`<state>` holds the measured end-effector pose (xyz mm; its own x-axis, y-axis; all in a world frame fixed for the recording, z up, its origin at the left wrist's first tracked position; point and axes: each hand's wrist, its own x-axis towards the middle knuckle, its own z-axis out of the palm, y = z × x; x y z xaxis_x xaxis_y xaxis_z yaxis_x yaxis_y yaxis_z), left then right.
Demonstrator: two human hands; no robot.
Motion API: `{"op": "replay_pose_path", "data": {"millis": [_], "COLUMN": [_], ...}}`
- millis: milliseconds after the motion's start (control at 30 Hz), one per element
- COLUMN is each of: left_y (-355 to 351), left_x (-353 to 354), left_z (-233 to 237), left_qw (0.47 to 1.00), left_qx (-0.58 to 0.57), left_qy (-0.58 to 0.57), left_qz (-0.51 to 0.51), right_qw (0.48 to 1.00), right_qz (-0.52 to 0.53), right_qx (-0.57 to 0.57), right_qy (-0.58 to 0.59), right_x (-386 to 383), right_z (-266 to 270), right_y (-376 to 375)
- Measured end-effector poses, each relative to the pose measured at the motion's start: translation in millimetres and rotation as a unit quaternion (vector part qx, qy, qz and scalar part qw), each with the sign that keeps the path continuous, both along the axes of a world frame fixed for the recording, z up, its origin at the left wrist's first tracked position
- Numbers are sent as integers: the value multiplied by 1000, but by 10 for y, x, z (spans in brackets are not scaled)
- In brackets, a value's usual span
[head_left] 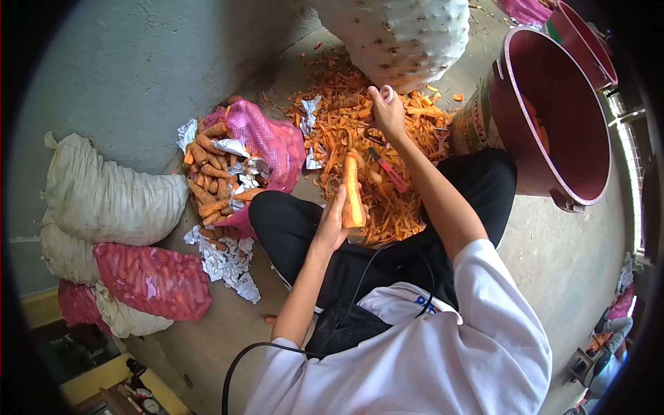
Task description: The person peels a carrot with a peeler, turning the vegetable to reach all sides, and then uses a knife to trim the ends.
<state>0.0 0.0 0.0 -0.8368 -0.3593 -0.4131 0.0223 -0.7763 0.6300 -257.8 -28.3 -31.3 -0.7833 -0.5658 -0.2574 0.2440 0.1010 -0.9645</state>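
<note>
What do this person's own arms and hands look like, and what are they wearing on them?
The left hand and right hand are bare, with no gloves visible. Loose, pale, short sleeves leave both forearms uncovered. A black cable crosses by the left sleeve.

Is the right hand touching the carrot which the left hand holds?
Apart: the head view plainly shows a gap, with peelings visible between the right hand and carrot.
</note>
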Motion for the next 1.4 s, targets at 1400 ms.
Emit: {"op": "replay_pose_path", "data": {"millis": [1400], "left_y": [133], "left_x": [-133], "left_z": [-249], "left_qw": [988], "left_qx": [79], "left_qy": [-14], "left_qz": [132], "right_qw": [919], "right_qz": [10], "right_qx": [-178], "right_qy": [-351], "right_x": [1231], "right_z": [739], "right_y": [866]}}
